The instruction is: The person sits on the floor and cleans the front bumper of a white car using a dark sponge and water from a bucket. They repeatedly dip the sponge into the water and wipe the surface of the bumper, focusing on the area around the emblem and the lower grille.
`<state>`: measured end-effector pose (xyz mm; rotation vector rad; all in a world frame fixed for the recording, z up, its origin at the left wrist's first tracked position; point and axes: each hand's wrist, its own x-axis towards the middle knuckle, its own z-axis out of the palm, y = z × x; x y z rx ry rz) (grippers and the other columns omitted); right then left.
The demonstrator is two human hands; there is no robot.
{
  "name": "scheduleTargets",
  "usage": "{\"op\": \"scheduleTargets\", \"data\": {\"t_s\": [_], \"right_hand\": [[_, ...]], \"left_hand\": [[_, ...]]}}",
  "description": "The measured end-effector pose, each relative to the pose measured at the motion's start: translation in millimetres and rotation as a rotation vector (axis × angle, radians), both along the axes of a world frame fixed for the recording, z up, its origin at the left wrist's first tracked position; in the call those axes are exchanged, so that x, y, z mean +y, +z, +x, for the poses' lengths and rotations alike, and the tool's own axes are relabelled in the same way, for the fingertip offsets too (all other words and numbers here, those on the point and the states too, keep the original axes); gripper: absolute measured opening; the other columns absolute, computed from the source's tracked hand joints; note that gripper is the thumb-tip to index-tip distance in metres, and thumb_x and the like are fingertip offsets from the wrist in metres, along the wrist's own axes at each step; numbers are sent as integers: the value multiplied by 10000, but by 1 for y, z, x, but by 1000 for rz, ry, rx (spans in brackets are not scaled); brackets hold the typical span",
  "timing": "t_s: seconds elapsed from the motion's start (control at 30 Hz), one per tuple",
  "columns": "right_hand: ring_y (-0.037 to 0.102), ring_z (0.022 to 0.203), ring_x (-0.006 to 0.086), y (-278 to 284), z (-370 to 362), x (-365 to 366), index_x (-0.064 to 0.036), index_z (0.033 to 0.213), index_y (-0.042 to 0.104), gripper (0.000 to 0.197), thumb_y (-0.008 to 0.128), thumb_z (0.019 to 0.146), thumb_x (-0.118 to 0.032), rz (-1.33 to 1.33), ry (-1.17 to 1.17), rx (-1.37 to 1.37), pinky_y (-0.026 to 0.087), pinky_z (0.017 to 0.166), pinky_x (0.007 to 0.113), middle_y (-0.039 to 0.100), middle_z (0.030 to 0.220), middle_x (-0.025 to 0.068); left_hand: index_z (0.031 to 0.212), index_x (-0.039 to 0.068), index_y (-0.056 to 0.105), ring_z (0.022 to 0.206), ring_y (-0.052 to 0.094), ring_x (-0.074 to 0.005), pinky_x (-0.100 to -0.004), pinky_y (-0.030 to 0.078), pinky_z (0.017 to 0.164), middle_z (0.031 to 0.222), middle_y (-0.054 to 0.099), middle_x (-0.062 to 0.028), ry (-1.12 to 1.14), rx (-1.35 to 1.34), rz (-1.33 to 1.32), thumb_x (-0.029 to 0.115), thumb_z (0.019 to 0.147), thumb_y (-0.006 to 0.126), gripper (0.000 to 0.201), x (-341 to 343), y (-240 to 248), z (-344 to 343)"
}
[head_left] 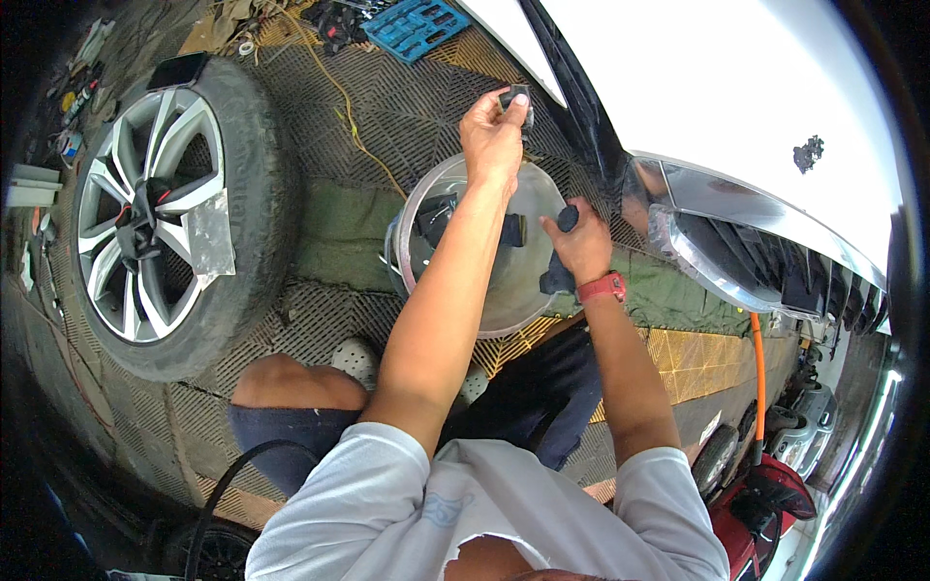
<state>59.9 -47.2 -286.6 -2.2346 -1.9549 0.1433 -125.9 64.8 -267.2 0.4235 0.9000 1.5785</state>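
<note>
My left hand point(490, 137) reaches out over the far side of a translucent bucket point(531, 295), its thumb and fingers closed on a small dark block point(518, 94). My right hand point(584, 244) is at the bucket's right rim, fingers wrapped round a black part point(556, 277) whose two ends stick out past the hand; its exact kind does not show. Inside the bucket, more dark pieces point(436, 218) are partly hidden by my left forearm. A red watch point(603, 287) sits on my right wrist.
To the left lies a wheel point(257, 223) with a black phone-like slab point(178, 72) on its tyre. A white car body point(746, 87) with a headlight point(722, 254) stands close on the right. A yellow cord point(351, 111) and a blue tool case point(415, 29) lie beyond the bucket.
</note>
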Motion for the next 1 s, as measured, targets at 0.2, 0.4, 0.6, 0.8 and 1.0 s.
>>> {"op": "scheduleTargets", "data": {"t_s": [0.2,0.4,0.6,0.8,1.0], "right_hand": [[755,907,424,-3,-8,-3,-119,1171,703,552,881,781,-467,28,-44,-90,601,786,528,776,1004,193],[756,915,425,-3,-10,-3,-117,1188,698,527,867,805,-437,20,-49,-129,603,790,532,769,1055,206],[753,916,429,-3,-9,-2,-113,1187,696,507,857,819,-422,41,-40,-117,602,792,528,770,1027,217],[748,912,433,-2,-11,1,-109,1190,696,505,852,823,-419,5,-41,-105,593,792,534,768,1019,224],[743,912,438,-1,-13,0,-99,1171,689,505,852,825,-428,44,-32,-102,591,793,529,757,1031,221]], "left_hand": [[1170,91,629,839,630,-97,-275,518,722,963,734,-38,-57,1,10,140,1111,597,83,6,17,4],[1156,55,628,805,599,-72,-251,498,692,934,700,-30,73,290,77,179,1085,641,143,18,15,18],[1117,21,599,731,597,-81,-258,502,669,894,645,-24,169,307,144,182,1044,713,210,32,7,20],[1107,29,598,721,592,-88,-260,498,666,864,625,-15,251,326,170,203,1022,748,245,30,-3,40],[1084,20,595,711,574,-87,-263,479,658,912,618,-39,286,277,110,190,1019,748,237,37,4,34]]}}
